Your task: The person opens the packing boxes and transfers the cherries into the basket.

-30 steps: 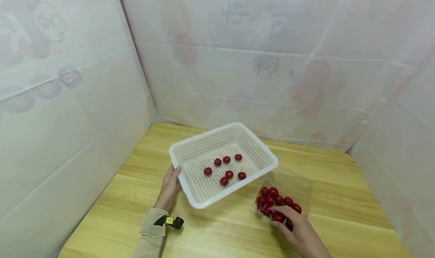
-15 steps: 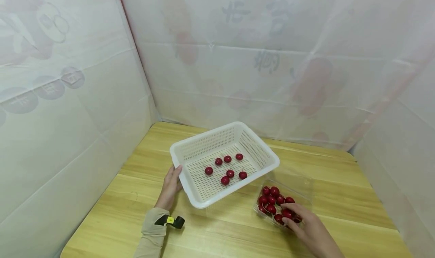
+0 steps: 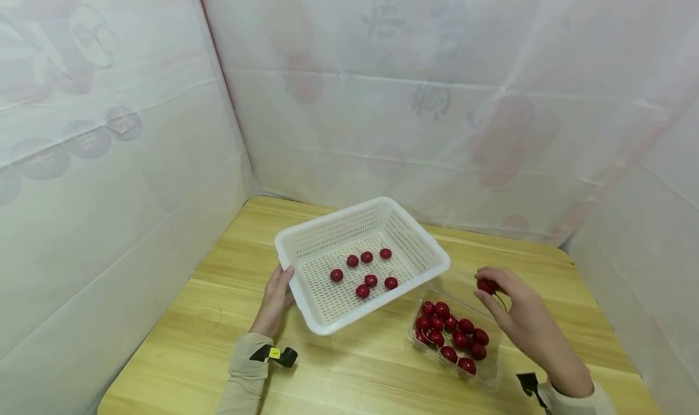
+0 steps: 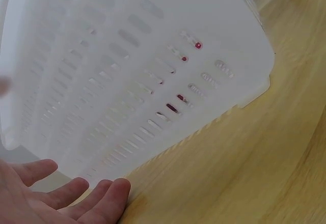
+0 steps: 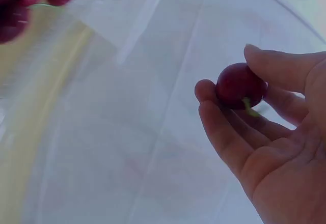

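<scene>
My right hand (image 3: 526, 315) pinches a dark red cherry (image 5: 239, 86) between thumb and fingers, with its green stem hanging down. It is raised above the right side of a clear plastic box (image 3: 488, 372) that holds several more cherries (image 3: 460, 340). At the left end of a white perforated basket (image 3: 311, 323), my left hand (image 3: 273, 303) grips the rim, thumb on top and fingers (image 4: 104, 198) along the outer wall. Several cherries (image 3: 363, 291) lie spread over the basket's floor.
Both containers stand on a wooden table (image 3: 349, 378), the box to the right and nearer the front edge. White printed sheets (image 3: 409, 130) enclose the back and both sides.
From among the cherries in the box, my right hand has lifted one up and to the right. The left hand stays on the basket's rim.
</scene>
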A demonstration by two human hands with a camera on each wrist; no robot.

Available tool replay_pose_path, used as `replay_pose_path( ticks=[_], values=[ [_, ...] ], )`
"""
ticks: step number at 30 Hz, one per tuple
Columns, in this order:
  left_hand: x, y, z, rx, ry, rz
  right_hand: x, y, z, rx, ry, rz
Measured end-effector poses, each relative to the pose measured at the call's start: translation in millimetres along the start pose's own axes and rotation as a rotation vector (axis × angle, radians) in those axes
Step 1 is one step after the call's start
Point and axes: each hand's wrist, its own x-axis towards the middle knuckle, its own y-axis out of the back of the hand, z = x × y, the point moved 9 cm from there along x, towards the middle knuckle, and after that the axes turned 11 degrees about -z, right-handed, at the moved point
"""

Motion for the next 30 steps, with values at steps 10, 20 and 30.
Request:
replay_pose_path(
  ticks=[10, 20, 30],
  values=[
    [-1.0, 1.6, 1.7, 0.012, -0.005, 0.015, 67.5, -19, -22, -0.047, 0.056, -0.104],
    [-1.5, -1.2, 2.9, 0.018, -0.001, 0.007, 113.5, -91, -44, 0.082, 0.117, -0.262],
    [-3.0, -1.6, 6.5, 0.003, 0.000, 0.014, 117.1, -162, -60, 0.095, 0.109, -0.468]
  ],
)
